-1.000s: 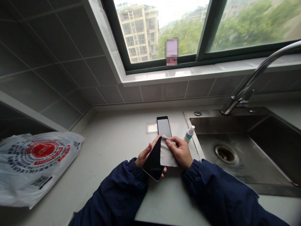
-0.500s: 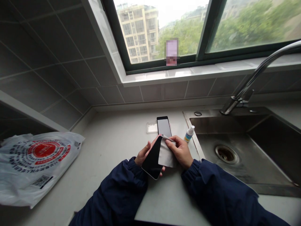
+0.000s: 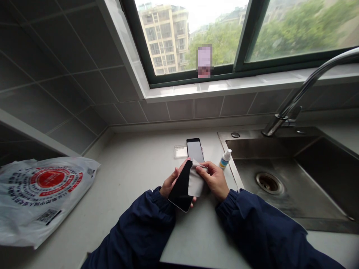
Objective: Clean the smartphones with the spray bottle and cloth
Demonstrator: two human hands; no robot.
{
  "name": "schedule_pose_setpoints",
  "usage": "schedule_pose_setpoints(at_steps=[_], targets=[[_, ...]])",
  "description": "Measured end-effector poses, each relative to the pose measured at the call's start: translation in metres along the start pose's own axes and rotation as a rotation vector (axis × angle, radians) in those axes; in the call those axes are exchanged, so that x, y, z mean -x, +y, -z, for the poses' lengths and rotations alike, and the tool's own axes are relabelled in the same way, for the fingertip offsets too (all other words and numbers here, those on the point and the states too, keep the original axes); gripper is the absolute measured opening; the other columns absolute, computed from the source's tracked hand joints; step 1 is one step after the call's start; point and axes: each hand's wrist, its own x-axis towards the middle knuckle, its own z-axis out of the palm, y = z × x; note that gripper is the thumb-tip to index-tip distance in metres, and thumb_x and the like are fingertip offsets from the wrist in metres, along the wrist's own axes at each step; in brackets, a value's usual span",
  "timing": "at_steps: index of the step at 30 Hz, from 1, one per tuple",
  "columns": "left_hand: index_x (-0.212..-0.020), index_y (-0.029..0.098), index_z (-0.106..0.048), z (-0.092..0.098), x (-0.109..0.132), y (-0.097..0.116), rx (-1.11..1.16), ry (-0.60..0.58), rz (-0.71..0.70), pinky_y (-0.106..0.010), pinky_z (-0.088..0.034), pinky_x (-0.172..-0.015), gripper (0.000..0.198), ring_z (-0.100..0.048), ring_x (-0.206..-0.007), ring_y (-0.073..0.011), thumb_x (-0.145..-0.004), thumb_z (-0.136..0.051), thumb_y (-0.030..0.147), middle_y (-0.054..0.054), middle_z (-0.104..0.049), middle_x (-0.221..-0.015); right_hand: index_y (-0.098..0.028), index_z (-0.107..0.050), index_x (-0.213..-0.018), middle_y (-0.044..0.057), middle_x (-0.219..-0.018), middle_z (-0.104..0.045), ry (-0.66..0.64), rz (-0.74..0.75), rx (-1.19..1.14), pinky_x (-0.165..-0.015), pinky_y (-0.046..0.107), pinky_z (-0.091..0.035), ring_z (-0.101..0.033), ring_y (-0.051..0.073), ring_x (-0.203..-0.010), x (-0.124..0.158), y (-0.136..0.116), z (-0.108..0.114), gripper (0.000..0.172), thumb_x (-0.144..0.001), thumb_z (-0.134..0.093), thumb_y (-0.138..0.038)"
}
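Note:
A phone with a black screen lies tilted in my left hand, whose fingers wrap under it and show at its right edge. My right hand pinches a light grey cleaning cloth with zigzag edges. The cloth hangs over the right side of the phone's screen. Just beyond, a second phone with a pale lit screen rests on the counter, partly behind the first. A clear phone case lies at its left. Right of my right hand stands a small white spray bottle with a blue and yellow label.
On the right is a steel sink with a curved faucet. A white plastic bag with red print lies at the left of the counter. A window rises behind the tiled back wall.
The cloth has shifted slightly left over the phone, and its lower edge hangs differently. Both hands keep their hold; the view has moved a little.

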Motion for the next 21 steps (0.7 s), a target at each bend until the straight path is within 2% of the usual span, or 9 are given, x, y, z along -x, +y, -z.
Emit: schedule_pose_setpoints(at_steps=[4,9,14,17,21], targets=[[-0.154,0.049,0.005,0.004,0.002,0.006,0.035,-0.016,-0.025,-0.048,-0.059,-0.062,0.079,-0.074,-0.079,-0.0329,-0.092,-0.039,0.069,-0.014,-0.054,-0.138,-0.021,-0.072,-0.108,0.006,-0.100,-0.072,-0.061,0.056,-0.008,-0.082,0.033,-0.051,-0.065,0.022,-0.090,-0.001,-0.003,0.003,0.035,-0.089,-0.066,-0.050],[-0.156,0.043,0.001,0.010,0.006,0.019,0.098,-0.098,0.024,-0.048,-0.059,-0.062,0.077,-0.074,-0.080,-0.0342,-0.093,-0.036,0.068,-0.017,-0.059,-0.134,-0.026,-0.067,-0.127,0.007,-0.123,-0.067,-0.214,0.171,-0.018,-0.102,0.040,-0.044,-0.060,0.025,-0.115,-0.004,-0.009,0.006,0.038,-0.094,-0.061,-0.044],[-0.155,0.027,-0.023,0.008,0.006,0.024,0.150,-0.158,0.092,-0.043,-0.059,-0.061,0.076,-0.073,-0.078,-0.0328,-0.092,-0.037,0.068,-0.017,-0.070,-0.108,-0.030,-0.063,-0.134,0.006,-0.133,-0.062,-0.299,0.150,-0.072,-0.107,0.043,-0.041,-0.058,0.026,-0.121,-0.006,-0.010,0.008,0.042,-0.094,-0.063,-0.044],[-0.150,0.022,-0.036,0.006,0.004,0.023,0.169,-0.165,0.136,-0.043,-0.059,-0.062,0.075,-0.073,-0.079,-0.0321,-0.091,-0.039,0.069,-0.019,-0.070,-0.107,-0.029,-0.065,-0.131,0.007,-0.130,-0.064,-0.299,0.130,-0.096,-0.107,0.043,-0.041,-0.058,0.026,-0.120,-0.007,-0.010,0.009,0.041,-0.093,-0.064,-0.044],[-0.146,0.024,-0.041,0.005,0.002,0.020,0.173,-0.154,0.136,-0.042,-0.059,-0.061,0.074,-0.073,-0.077,-0.0314,-0.089,-0.041,0.071,-0.018,-0.069,-0.109,-0.027,-0.073,-0.120,0.007,-0.121,-0.066,-0.279,0.075,-0.157,-0.106,0.041,-0.041,-0.059,0.026,-0.116,-0.008,-0.009,0.010,0.033,-0.092,-0.066,-0.044]])
